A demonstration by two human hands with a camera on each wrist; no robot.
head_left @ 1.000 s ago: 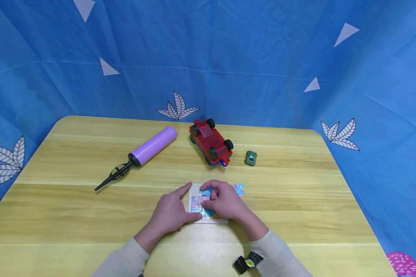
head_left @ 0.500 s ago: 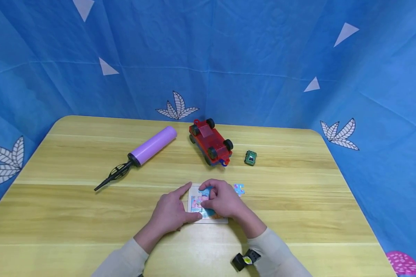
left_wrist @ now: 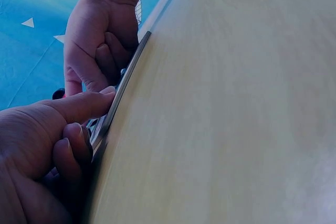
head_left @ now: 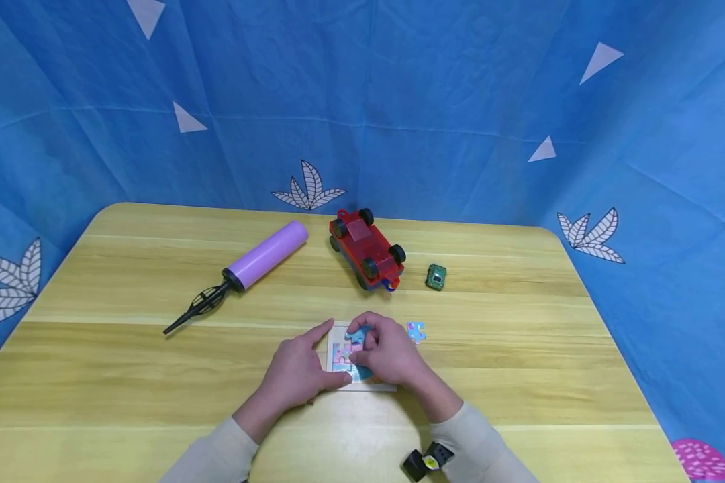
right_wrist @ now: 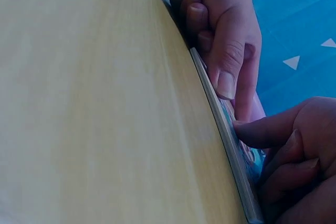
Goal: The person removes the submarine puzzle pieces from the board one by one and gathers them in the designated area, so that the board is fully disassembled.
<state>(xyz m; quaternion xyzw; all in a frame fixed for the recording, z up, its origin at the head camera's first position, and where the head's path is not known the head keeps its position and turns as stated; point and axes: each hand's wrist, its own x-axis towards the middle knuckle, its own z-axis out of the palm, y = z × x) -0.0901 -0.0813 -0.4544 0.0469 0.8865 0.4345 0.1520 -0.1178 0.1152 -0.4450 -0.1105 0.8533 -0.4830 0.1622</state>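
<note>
Head view: left hand [head_left: 299, 369], thumb and forefinger spread, touches the left side of the puzzle tray [head_left: 371, 387] on the table [head_left: 519, 376]. Right hand [head_left: 393, 349], fingers curled, pinches a blue puzzle piece [head_left: 357, 337] over the tray. Beyond: red toy car [head_left: 365, 247], purple pump [head_left: 268, 253] to its left.

Pale-framed jigsaw [head_left: 340, 334] lies flat, partly filled; blue piece [head_left: 356, 336] pinched over it; loose piece [head_left: 416, 332] just beside.

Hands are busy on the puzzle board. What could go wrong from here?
The right hand has a puzzle piece between finger and thumb, close to neighbouring pieces, and could dislodge them. It might also bump the loose piece beside the puzzle board. Should the left hand, on the board's edge, ease off, the board may slide.
</note>
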